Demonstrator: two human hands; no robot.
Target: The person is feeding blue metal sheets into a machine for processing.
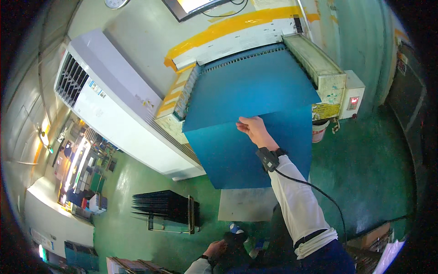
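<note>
A large blue sheet [246, 86] lies on the roller bed of a machine, its near edge reaching past the front. My right hand [253, 129] is closed in a pinch at that near edge, with a small black device strapped to the wrist. Below the edge, a second blue surface [246, 160] slopes down toward the floor; whether it is a separate sheet I cannot tell. My left hand [215, 249] is low at the bottom of the view, beside my dark-clothed leg. Its fingers look curled, and nothing shows in them.
Side rails [317, 59] flank the roller bed. A tall white air conditioner [114, 109] stands at left. A rack [166, 210] of dark panels is on the green floor, near a grey mat [246, 205]. At right are a control box [352, 96] and a bucket [319, 131].
</note>
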